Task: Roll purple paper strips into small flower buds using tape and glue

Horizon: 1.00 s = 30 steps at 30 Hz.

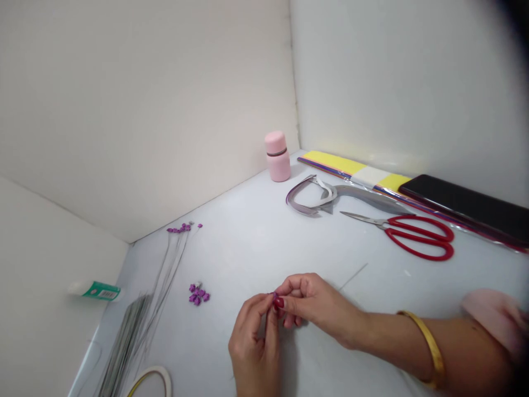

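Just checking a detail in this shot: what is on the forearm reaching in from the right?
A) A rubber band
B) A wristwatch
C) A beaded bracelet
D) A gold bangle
D. A gold bangle circles the forearm behind the right hand.

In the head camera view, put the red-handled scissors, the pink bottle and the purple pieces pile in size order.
Largest to smallest: the red-handled scissors, the pink bottle, the pile of purple pieces. The bottle sits farther from the camera, so its real size may be understated.
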Tool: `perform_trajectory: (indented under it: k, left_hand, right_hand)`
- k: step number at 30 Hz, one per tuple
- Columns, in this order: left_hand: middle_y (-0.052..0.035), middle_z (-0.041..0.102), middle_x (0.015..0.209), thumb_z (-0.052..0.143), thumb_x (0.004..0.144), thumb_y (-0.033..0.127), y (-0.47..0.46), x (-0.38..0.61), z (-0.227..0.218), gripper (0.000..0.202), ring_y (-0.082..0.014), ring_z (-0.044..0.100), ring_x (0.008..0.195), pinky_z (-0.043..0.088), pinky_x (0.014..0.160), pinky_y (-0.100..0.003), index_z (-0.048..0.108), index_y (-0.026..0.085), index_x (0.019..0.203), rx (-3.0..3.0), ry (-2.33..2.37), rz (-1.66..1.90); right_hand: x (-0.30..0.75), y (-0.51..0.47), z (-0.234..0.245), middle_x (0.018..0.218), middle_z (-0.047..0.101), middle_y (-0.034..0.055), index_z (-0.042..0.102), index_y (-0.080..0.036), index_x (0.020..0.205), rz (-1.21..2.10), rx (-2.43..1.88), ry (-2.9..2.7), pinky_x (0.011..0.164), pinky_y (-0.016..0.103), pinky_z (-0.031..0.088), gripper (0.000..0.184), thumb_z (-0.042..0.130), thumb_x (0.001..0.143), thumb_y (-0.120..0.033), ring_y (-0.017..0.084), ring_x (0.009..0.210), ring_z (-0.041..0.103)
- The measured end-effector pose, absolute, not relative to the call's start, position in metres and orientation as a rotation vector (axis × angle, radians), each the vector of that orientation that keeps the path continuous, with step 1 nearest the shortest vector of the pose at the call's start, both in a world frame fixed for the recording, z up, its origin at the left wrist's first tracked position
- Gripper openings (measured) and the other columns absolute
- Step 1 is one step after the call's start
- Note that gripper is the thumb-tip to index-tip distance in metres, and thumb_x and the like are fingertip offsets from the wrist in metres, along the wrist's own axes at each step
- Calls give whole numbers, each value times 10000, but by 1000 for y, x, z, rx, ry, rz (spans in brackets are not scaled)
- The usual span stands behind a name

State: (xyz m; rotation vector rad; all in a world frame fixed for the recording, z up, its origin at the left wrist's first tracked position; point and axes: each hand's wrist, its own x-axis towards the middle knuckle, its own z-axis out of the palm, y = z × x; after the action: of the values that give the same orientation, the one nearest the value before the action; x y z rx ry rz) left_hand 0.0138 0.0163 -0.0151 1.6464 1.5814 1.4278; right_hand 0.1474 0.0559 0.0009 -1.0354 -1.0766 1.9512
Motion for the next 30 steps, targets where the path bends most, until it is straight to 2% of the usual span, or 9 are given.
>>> perform_trajectory:
  k: [4, 9, 13, 21, 30]
  left_hand:
    - [-70, 624, 882, 549, 766, 152, 18, 12, -15, 180, -183, 588, 810, 472, 706, -282, 678, 210, 877, 1730, 1495, 1364]
    - [-64, 640, 886, 522, 792, 238, 22, 11, -11, 176, -195, 591, 838, 464, 742, -302, 664, 204, 888, 1315, 1509, 1361]
    - [-66, 627, 884, 538, 786, 241, 23, 9, -9, 170, -191, 581, 840, 459, 739, -296, 657, 191, 896, 1333, 1441, 1273]
    - [-39, 594, 807, 551, 781, 190, 24, 6, -10, 123, -168, 567, 784, 453, 701, -270, 665, 203, 825, 1442, 1370, 1272]
    - [-48, 662, 783, 598, 748, 254, 22, 6, -12, 103, -178, 599, 748, 473, 687, -274, 652, 174, 784, 1209, 1403, 1238]
  right_hand:
    - [148, 56, 2, 619, 604, -13, 572, -131, 775, 1947, -1047, -1052, 472, 185, 324, 296, 669, 661, -387, 69, 498, 529]
    - [148, 57, 5, 665, 620, 10, 600, -130, 794, 1950, -1017, -1104, 487, 189, 335, 280, 623, 711, -397, 76, 523, 545]
    - [148, 57, 1, 658, 612, 7, 597, -125, 796, 1968, -989, -1134, 485, 187, 336, 285, 619, 720, -399, 75, 521, 548]
    - [150, 58, 2, 612, 608, 4, 558, -124, 736, 1976, -1006, -1108, 462, 191, 327, 334, 647, 670, -439, 82, 498, 540]
    - [151, 60, 0, 571, 616, 8, 533, -133, 700, 2038, -987, -1135, 447, 184, 326, 333, 626, 687, -452, 81, 476, 528]
